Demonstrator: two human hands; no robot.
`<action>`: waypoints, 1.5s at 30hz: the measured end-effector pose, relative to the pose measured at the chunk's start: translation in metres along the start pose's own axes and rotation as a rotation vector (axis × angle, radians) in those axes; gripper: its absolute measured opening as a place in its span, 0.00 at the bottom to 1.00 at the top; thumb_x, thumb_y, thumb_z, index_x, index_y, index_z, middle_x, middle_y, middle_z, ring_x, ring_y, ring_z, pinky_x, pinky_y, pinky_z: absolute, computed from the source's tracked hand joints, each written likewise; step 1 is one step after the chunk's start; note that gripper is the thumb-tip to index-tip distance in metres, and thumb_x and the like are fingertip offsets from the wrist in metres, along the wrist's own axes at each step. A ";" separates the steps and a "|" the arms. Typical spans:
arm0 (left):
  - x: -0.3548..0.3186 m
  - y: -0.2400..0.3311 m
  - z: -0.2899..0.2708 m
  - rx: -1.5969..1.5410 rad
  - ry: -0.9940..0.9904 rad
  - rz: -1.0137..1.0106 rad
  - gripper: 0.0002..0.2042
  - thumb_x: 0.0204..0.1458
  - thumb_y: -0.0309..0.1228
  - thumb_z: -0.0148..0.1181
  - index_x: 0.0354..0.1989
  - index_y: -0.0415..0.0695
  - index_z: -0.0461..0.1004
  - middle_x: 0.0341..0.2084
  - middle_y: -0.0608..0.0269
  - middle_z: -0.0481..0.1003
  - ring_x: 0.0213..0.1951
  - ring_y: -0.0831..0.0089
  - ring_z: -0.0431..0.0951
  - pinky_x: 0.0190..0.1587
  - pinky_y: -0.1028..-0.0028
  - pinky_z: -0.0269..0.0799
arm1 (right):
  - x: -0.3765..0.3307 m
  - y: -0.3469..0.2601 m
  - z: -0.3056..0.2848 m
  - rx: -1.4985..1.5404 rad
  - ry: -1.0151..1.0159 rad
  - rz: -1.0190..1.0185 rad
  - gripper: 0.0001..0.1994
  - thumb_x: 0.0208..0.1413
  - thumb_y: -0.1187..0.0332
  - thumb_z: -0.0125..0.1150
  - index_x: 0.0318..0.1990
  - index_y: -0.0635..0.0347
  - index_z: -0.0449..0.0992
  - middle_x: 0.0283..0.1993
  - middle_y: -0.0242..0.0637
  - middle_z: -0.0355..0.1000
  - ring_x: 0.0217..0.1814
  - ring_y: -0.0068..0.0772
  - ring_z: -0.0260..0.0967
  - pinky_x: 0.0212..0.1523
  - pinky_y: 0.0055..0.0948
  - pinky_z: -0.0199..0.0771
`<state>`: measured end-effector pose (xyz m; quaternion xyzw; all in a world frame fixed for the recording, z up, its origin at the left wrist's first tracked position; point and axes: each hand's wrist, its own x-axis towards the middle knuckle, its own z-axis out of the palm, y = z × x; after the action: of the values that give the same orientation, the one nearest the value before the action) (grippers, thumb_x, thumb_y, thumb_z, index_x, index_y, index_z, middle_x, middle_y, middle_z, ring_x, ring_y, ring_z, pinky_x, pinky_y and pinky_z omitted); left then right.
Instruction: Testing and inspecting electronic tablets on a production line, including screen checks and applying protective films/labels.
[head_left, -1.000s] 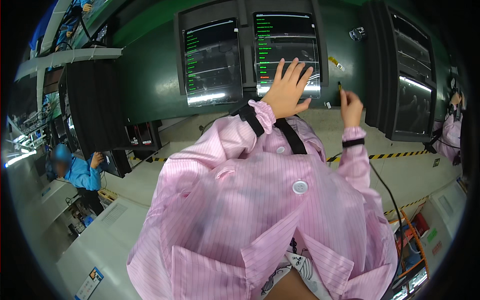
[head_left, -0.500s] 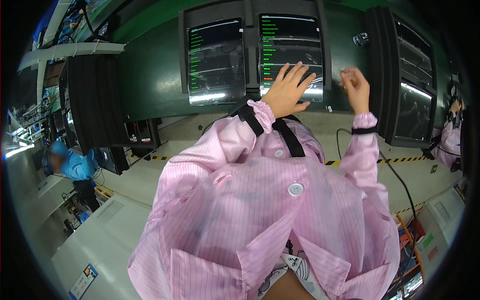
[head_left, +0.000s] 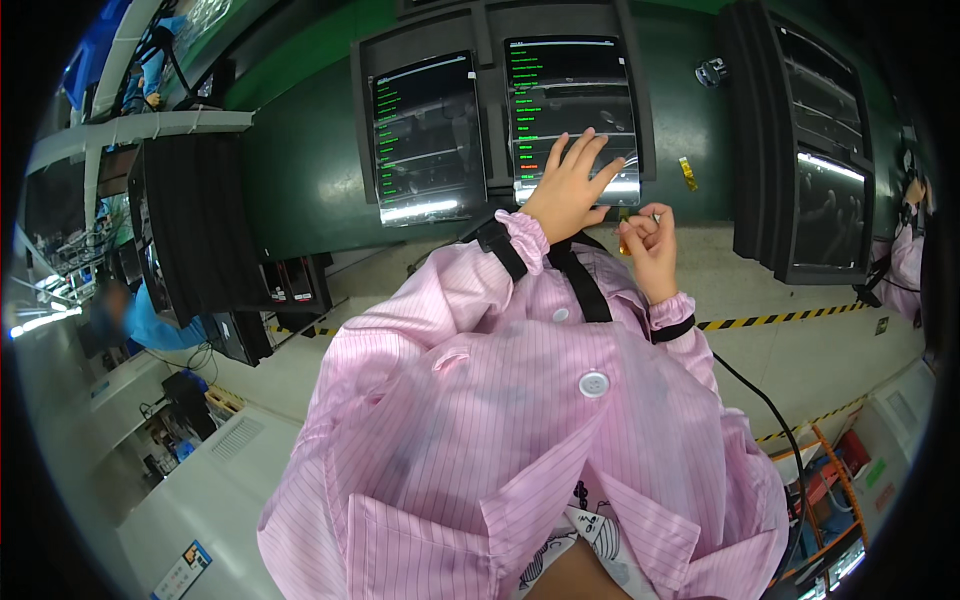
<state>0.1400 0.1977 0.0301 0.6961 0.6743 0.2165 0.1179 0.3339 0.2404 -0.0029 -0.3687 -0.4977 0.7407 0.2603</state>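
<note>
A flat screen panel (head_left: 570, 95) with a dark display and rows of green text, one row red, rests in a black tray. My left hand (head_left: 573, 190) lies on its lower part, fingers spread. Just off the panel's lower right corner, my right hand (head_left: 650, 246) is closed in a pinch on a small amber strip (head_left: 625, 241), mostly hidden by the fingers. Another gold-yellow strip (head_left: 689, 174) lies on the green table to the right of the tray. A second lit panel (head_left: 425, 140) sits to the left in the same tray.
A stack of black trays (head_left: 750, 150) with dark panels stands on the right, and more black trays (head_left: 190, 200) on the left. A small metallic round object (head_left: 711, 72) is on the green table (head_left: 310, 150). A black cable (head_left: 770, 410) hangs beside my right arm. Other people work on both sides.
My right hand has moved left and toward me, from above the table to the panel's lower corner. The gold-yellow strip on the table now shows fully. My left hand stays on the panel.
</note>
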 end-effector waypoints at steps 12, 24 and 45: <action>-0.001 0.003 -0.001 -0.019 0.010 -0.003 0.34 0.40 0.43 0.68 0.59 0.48 0.67 0.61 0.47 0.58 0.67 0.49 0.52 0.67 0.46 0.44 | 0.011 -0.012 0.005 -0.130 0.128 -0.001 0.20 0.59 0.77 0.57 0.57 0.62 0.60 0.36 0.34 0.73 0.35 0.19 0.70 0.34 0.16 0.68; -0.001 0.004 0.017 0.081 0.082 0.014 0.31 0.42 0.43 0.66 0.56 0.42 0.69 0.61 0.40 0.61 0.65 0.43 0.55 0.65 0.41 0.43 | 0.019 -0.016 -0.007 -0.635 0.134 -0.316 0.15 0.53 0.78 0.63 0.49 0.66 0.78 0.33 0.36 0.75 0.32 0.23 0.72 0.35 0.21 0.72; -0.014 0.013 -0.050 0.077 0.115 -0.088 0.43 0.35 0.47 0.66 0.62 0.41 0.61 0.59 0.52 0.62 0.65 0.55 0.56 0.67 0.43 0.36 | 0.038 -0.057 0.008 -1.058 0.057 -0.584 0.13 0.53 0.71 0.58 0.47 0.51 0.78 0.53 0.38 0.66 0.59 0.46 0.56 0.61 0.42 0.53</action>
<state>0.1288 0.1769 0.0778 0.6563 0.7177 0.2248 0.0613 0.3057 0.2857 0.0406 -0.3158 -0.8720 0.2804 0.2474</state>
